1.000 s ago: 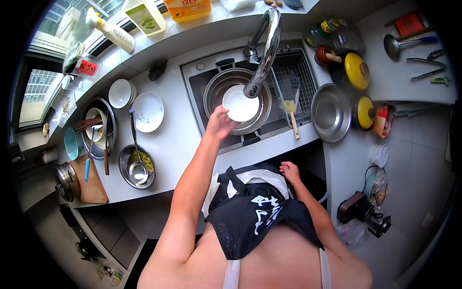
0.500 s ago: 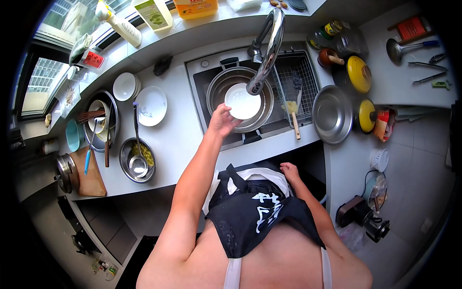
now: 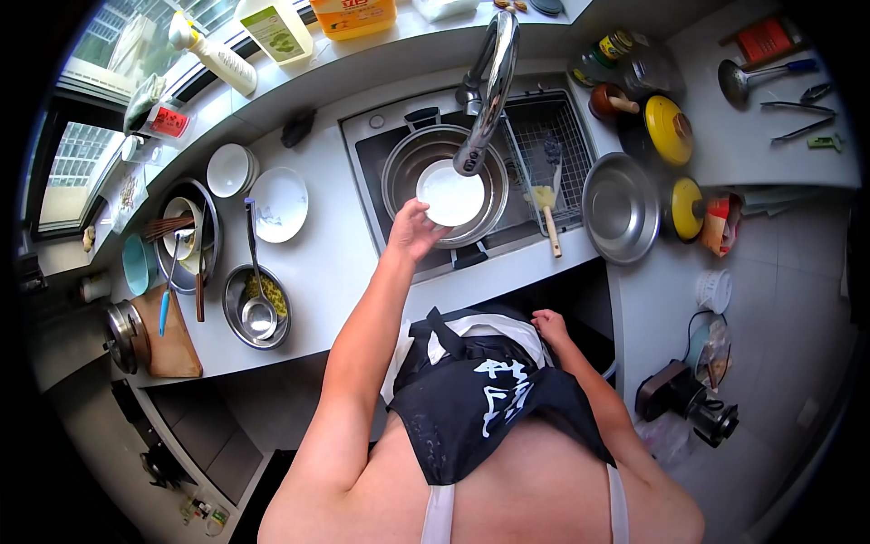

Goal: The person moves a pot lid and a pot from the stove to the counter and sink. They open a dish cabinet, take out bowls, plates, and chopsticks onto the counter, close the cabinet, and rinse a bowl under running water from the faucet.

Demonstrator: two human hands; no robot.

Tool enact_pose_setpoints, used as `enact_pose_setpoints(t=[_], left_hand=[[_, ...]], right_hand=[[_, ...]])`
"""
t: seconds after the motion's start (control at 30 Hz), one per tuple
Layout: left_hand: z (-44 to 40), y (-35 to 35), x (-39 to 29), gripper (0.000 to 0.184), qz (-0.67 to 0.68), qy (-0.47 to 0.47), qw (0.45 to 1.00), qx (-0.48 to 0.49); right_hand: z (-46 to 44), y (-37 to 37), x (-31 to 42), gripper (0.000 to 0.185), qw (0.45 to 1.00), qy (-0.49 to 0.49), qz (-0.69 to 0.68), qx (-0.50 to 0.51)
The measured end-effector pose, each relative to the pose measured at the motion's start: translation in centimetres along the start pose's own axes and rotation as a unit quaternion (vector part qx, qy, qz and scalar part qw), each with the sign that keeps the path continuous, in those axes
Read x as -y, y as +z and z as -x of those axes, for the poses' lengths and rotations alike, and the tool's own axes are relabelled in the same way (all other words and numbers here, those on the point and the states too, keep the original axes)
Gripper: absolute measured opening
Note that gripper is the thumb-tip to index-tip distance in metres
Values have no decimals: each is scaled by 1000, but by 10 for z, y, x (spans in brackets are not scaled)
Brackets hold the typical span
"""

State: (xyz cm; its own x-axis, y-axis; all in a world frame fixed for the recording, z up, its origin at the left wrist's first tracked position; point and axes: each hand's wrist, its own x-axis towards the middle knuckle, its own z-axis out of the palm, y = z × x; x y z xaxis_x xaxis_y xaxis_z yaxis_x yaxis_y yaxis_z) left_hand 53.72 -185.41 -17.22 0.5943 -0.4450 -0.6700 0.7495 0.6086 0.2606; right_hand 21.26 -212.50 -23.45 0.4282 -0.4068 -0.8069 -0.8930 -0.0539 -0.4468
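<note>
My left hand [image 3: 417,234] is closed on the near-left rim of a white bowl [image 3: 451,192]. The bowl is over a large steel pot [image 3: 395,207] that sits in the sink [image 3: 364,150], just below the tap [image 3: 494,95]. Whether any water runs from the spout cannot be made out. Low by the side of the black apron [image 3: 489,399], my right hand [image 3: 549,325] hangs with its fingers curled in; nothing shows in them.
A wire rack [image 3: 571,136] with a wooden-handled brush [image 3: 550,218] fills the sink's right side. Right of it lies a steel basin [image 3: 622,208]. On the left counter are stacked bowls [image 3: 228,170], a white plate [image 3: 279,205] and a steel bowl [image 3: 237,308] holding a ladle [image 3: 258,317].
The whole view has shifted slightly, so the counter items sit a little further left. My left hand still holds the bowl under the tap, and my right hand stays by the apron.
</note>
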Motion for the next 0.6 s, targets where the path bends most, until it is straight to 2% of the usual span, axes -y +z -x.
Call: enact_pose_setpoints(t=[0.2, 0.27, 0.6], left_hand=[[2, 2, 0, 57, 5, -8, 1000, 7], [6, 5, -1, 32, 8, -16, 1000, -4], [9, 0, -4, 34, -6, -6, 1000, -3]], right_hand=[[-2, 1, -12, 24, 1000, -10, -7, 5], [-2, 3, -9, 24, 1000, -18, -12, 6], [8, 9, 10, 26, 999, -29, -30, 6]])
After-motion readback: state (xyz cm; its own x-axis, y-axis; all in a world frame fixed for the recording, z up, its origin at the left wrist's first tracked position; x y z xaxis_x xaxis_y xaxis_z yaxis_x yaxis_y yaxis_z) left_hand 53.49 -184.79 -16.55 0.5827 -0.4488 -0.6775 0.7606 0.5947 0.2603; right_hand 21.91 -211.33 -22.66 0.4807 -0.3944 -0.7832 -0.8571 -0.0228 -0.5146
